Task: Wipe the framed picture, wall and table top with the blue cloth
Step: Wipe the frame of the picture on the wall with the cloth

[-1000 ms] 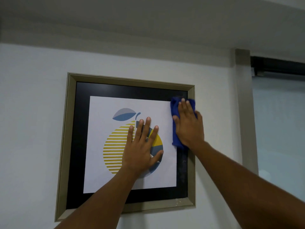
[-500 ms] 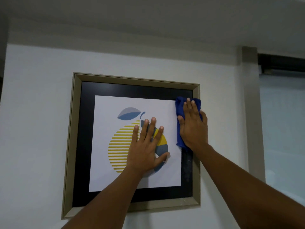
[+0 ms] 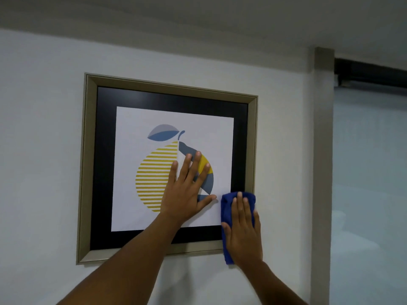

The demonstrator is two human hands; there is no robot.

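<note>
Wiping stage: framed picture under way, judging by the cloth pressed on its lower right corner.
Blue cloth: folded into a pad, lying lower right of centre in the view, spanning the print's bottom right corner, the black mat and the beige moulding, with its lower end hanging past the frame onto the wall.
Right hand: laid flat and open over the cloth, fingers straight and pointing up, palm pinning the cloth to the glass; no curl around it, so pressed rather than pinched.
Left hand: spread open and empty on the middle of the print, over the striped yellow fruit, apparently bracing the picture against the wall.
Framed picture, place: centre of the view, hung flush on the wall, slightly skewed by the camera angle.
Done so far: cannot tell which parts of the glass are already clean; no visible streaks or dust either way.
Left on the picture: probably the bottom rail and left side, as a guess from where the cloth sits.
Wall: pale, bare around the frame, likely not yet wiped apart from where the cloth's lower end touches.
Table top: out of view; that part seemingly to come.
Overall: early in the task, first of three surfaces.
</note>
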